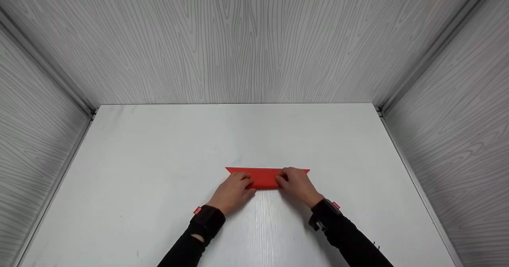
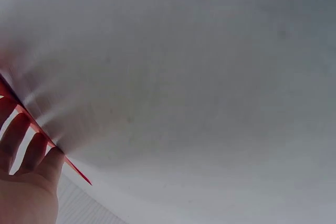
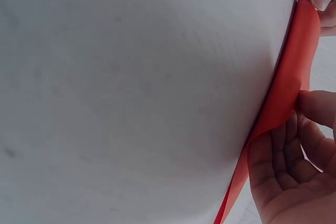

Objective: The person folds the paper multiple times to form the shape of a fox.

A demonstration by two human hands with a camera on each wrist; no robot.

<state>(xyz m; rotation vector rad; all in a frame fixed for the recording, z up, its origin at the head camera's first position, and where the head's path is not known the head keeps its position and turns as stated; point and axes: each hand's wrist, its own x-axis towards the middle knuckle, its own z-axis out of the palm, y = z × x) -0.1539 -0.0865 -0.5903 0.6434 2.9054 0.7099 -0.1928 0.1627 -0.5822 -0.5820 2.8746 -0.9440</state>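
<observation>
A red sheet of folded paper point(image 1: 264, 178) lies crosswise near the middle of the table, a long strip with pointed ends at its far edge. At its left end my left hand point(image 1: 234, 192) holds it by the near side. My right hand point(image 1: 296, 184) pinches the right part. In the right wrist view, the thumb of the right hand point(image 3: 294, 177) presses on the curved paper point(image 3: 287, 72) while the other fingers sit behind it. The left wrist view has the left hand point(image 2: 31, 187) with its fingers along the paper's thin edge point(image 2: 79, 173).
Under the paper is a white tabletop point(image 1: 159, 151) with a few small marks. Grey wood-grain panels rise behind it point(image 1: 246, 40) and on both sides. Black wrist bands point(image 1: 207, 221) and dark sleeves cover the forearms.
</observation>
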